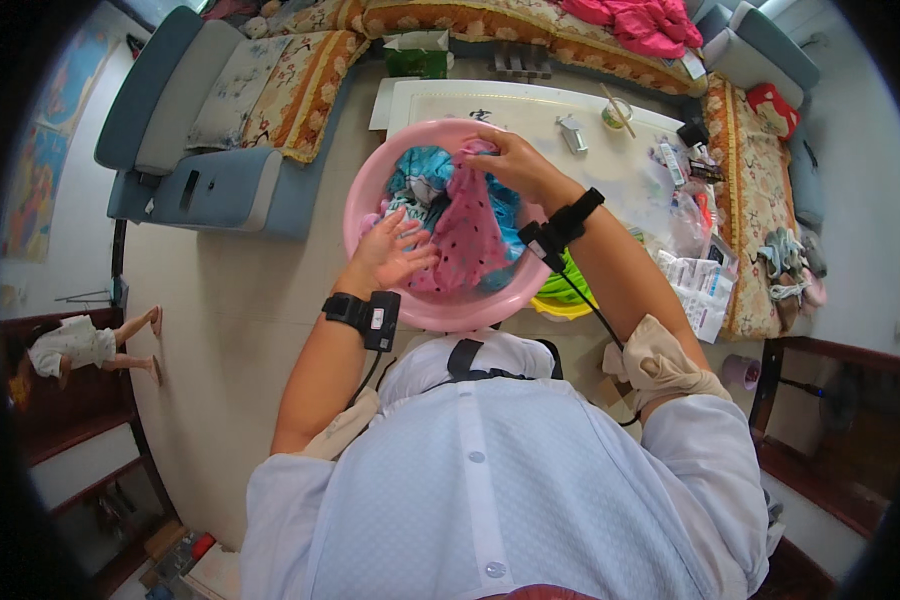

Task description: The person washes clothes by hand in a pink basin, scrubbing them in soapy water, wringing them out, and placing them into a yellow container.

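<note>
Before me is a round pink plastic basin point(360, 187) with clothes in it. My right hand point(521, 161) pinches the top of a pink garment with dark dots point(469, 225), which hangs down into the basin. My left hand point(390, 251) is over the basin's near left side, palm turned up and fingers apart, beside the garment's lower part. Blue patterned fabric point(424, 166) lies behind the garment, and a pale piece of cloth with printed lettering point(414, 210) lies near my left fingers. The garment hides part of the basin's contents.
A white coffee table point(510, 105) stands behind the basin, bearing a cup with chopsticks point(616, 114) and several packets and papers. A yellow basin point(562, 307) with bright green cloth point(566, 281) sits at the right. Sofas point(285, 187) surround the table. A person point(82, 345) is at the far left.
</note>
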Demonstrator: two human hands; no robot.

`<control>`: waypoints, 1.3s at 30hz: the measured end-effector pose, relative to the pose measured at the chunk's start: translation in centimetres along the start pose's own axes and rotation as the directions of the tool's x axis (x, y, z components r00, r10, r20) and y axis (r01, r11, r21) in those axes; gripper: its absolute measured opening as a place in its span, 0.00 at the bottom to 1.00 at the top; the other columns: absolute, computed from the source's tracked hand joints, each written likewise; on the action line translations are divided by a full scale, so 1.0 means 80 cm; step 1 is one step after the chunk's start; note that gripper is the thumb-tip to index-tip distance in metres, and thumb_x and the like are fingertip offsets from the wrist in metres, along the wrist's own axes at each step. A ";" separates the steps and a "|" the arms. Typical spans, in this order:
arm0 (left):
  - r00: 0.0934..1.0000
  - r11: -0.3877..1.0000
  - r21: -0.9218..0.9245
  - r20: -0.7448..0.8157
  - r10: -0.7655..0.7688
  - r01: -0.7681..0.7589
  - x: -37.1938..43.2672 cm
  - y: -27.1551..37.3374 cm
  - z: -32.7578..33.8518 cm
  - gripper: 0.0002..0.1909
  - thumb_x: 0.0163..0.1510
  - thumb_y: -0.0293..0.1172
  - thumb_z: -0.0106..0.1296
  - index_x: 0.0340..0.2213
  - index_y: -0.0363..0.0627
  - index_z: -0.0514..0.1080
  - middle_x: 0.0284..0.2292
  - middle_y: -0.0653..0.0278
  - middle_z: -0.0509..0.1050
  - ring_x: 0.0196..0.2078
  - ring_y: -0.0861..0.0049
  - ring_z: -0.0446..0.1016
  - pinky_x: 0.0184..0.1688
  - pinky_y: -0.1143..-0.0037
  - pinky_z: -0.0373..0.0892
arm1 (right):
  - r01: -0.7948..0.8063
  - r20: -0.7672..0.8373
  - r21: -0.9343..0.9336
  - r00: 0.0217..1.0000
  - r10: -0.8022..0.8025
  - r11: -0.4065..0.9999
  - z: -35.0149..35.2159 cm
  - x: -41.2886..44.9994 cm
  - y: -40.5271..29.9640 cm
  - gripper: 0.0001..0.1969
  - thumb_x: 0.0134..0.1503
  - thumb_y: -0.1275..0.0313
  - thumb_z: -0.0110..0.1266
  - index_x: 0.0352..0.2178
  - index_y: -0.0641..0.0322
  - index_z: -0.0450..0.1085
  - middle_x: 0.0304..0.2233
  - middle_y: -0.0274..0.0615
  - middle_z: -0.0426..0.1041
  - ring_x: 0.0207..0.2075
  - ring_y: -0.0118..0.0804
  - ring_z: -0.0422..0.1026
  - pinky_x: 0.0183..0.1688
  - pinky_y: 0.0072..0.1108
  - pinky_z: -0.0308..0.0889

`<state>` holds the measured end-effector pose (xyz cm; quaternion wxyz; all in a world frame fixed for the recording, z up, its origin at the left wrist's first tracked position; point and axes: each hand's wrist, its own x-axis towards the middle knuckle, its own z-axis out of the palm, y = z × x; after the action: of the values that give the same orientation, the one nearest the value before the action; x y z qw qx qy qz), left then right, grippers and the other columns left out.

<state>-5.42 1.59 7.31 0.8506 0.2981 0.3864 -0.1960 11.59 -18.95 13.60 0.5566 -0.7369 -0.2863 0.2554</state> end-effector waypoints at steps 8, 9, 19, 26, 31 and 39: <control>0.769 0.954 -0.148 0.629 -0.113 0.261 0.005 -0.035 0.105 0.42 0.54 0.65 0.42 0.58 0.45 0.57 0.58 0.46 0.58 0.59 0.51 0.59 0.57 0.49 0.60 | 0.265 -0.305 0.307 0.937 -0.169 0.914 0.046 -0.068 -0.045 0.17 0.54 0.65 0.58 0.41 0.67 0.72 0.34 0.39 0.77 0.36 0.26 0.73 0.40 0.21 0.68; 0.834 0.969 -0.218 0.552 0.022 0.119 0.011 -0.040 0.105 0.41 0.54 0.65 0.43 0.58 0.45 0.58 0.57 0.46 0.60 0.59 0.52 0.61 0.57 0.50 0.61 | 0.261 -0.316 0.302 0.935 -0.162 0.917 0.053 -0.082 -0.043 0.17 0.54 0.65 0.58 0.41 0.67 0.72 0.34 0.39 0.77 0.36 0.26 0.73 0.40 0.21 0.68; 0.960 0.971 -0.204 0.274 -0.066 0.125 0.086 -0.079 0.057 0.16 0.61 0.42 0.43 0.43 0.44 0.69 0.41 0.57 0.74 0.44 0.65 0.74 0.47 0.67 0.73 | 0.092 -0.530 -0.472 0.765 -0.365 0.877 0.144 -0.109 0.063 0.14 0.47 0.72 0.58 0.35 0.66 0.66 0.51 0.56 0.65 0.54 0.55 0.60 0.56 0.39 0.55; 0.857 0.976 -0.183 0.516 -0.006 0.117 0.085 -0.046 0.003 0.23 0.63 0.47 0.38 0.52 0.45 0.65 0.48 0.54 0.70 0.51 0.62 0.68 0.54 0.56 0.65 | -0.112 -0.559 -0.123 0.829 0.025 0.986 0.214 -0.069 0.068 0.34 0.53 0.72 0.50 0.60 0.72 0.50 0.60 0.63 0.53 0.64 0.57 0.50 0.64 0.36 0.46; 0.905 0.970 -0.078 0.382 -0.186 0.232 0.063 -0.047 0.033 0.25 0.62 0.51 0.40 0.53 0.49 0.64 0.48 0.56 0.71 0.51 0.64 0.69 0.54 0.61 0.66 | 0.022 -0.778 0.082 0.626 0.050 0.996 0.163 -0.031 0.099 0.35 0.55 0.71 0.51 0.61 0.71 0.48 0.61 0.67 0.51 0.63 0.59 0.51 0.64 0.35 0.47; 0.848 0.939 -0.118 0.477 -0.231 0.322 0.053 -0.029 0.034 0.20 0.65 0.45 0.34 0.51 0.49 0.65 0.48 0.56 0.70 0.46 0.59 0.71 0.52 0.61 0.67 | -0.185 -0.719 -0.344 0.682 -0.132 0.921 0.178 -0.031 0.091 0.30 0.59 0.71 0.45 0.59 0.76 0.49 0.58 0.70 0.55 0.59 0.66 0.56 0.62 0.39 0.51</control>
<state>-2.62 -2.36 4.63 0.9047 0.1007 0.2318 -0.3429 0.95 -12.70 3.14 0.4622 -0.8763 -0.0744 -0.1136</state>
